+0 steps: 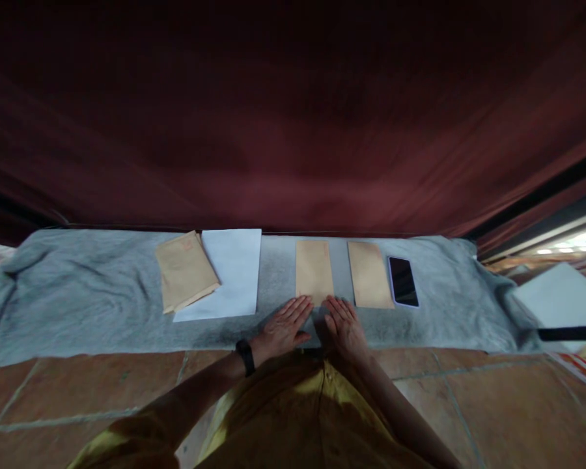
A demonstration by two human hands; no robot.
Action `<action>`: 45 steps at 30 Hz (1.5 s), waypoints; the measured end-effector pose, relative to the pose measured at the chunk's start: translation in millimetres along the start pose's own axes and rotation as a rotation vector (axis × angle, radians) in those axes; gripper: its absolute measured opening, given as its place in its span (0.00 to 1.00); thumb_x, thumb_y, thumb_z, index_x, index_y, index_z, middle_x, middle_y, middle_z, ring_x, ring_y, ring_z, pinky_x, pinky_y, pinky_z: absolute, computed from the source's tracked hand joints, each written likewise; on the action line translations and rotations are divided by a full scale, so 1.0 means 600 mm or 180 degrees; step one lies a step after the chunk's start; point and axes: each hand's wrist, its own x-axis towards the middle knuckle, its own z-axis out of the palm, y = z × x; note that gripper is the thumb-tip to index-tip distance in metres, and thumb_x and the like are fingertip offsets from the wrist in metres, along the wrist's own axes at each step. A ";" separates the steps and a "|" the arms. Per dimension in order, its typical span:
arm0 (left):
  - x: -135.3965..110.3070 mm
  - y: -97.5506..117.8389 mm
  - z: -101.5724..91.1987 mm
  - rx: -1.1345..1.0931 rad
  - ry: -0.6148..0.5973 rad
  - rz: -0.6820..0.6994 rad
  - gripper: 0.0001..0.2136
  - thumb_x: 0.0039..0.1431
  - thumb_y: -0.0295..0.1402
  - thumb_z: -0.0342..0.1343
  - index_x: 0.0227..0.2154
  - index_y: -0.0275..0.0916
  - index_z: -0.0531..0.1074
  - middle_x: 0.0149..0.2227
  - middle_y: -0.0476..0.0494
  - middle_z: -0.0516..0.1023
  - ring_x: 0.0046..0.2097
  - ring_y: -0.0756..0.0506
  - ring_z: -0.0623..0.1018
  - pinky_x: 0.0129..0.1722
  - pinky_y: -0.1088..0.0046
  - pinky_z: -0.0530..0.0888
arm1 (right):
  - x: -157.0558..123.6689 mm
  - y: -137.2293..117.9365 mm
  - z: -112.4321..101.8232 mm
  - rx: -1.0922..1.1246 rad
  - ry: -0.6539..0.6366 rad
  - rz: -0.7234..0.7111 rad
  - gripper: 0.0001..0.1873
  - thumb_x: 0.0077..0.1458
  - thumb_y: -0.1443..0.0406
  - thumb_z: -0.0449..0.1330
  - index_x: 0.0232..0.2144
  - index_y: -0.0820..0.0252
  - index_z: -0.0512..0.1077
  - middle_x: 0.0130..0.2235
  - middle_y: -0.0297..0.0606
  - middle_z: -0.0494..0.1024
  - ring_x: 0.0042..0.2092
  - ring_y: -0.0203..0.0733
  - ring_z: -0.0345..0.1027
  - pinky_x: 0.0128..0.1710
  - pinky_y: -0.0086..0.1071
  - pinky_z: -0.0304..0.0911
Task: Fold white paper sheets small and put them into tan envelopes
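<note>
A brown paper envelope (pixel 314 268) lies flat on the grey cloth (pixel 277 273), straight in front of me. My left hand (pixel 284 326) rests palm down, its outstretched fingertips at the envelope's near left corner. At the near right corner lie the fingertips of my right hand (pixel 346 326), also flat with the fingers extended. Neither hand grips anything. A second brown envelope (pixel 370 273) lies just to the right, close to my right fingers. Farther left, more brown envelopes (pixel 185 270) are stacked at an angle, partly over white paper (pixel 237 273).
A phone (pixel 403 281) with a dark screen lies beside the right-hand envelope. Dark red fabric (pixel 293 150) hangs behind the cloth-covered surface. Reddish floor tiles (pixel 508 391) show in front. At far right is a pale flat sheet (pixel 564 296) near a dark bar (pixel 571 333).
</note>
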 end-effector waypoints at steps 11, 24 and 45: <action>0.004 -0.006 0.003 -0.0050 0.0186 0.0062 0.35 0.71 0.51 0.45 0.72 0.34 0.48 0.73 0.33 0.55 0.74 0.39 0.54 0.72 0.58 0.56 | 0.149 0.023 0.045 -0.0244 0.0076 0.0262 0.28 0.72 0.61 0.44 0.69 0.65 0.60 0.70 0.49 0.62 0.71 0.49 0.54 0.71 0.49 0.50; 0.004 -0.011 0.004 -0.0040 0.0073 0.0032 0.35 0.72 0.52 0.43 0.73 0.36 0.47 0.73 0.34 0.55 0.74 0.40 0.55 0.72 0.58 0.56 | 0.237 0.042 0.060 -0.0104 0.0384 0.0624 0.30 0.72 0.59 0.45 0.69 0.68 0.56 0.71 0.56 0.59 0.71 0.57 0.54 0.68 0.59 0.50; 0.181 -0.053 0.022 -0.0059 0.0705 -0.0441 0.29 0.74 0.43 0.39 0.71 0.35 0.52 0.71 0.31 0.60 0.73 0.39 0.57 0.70 0.50 0.57 | 0.010 -0.014 -0.010 0.0002 0.0127 -0.0070 0.26 0.71 0.62 0.50 0.69 0.57 0.62 0.69 0.43 0.66 0.69 0.48 0.59 0.71 0.50 0.51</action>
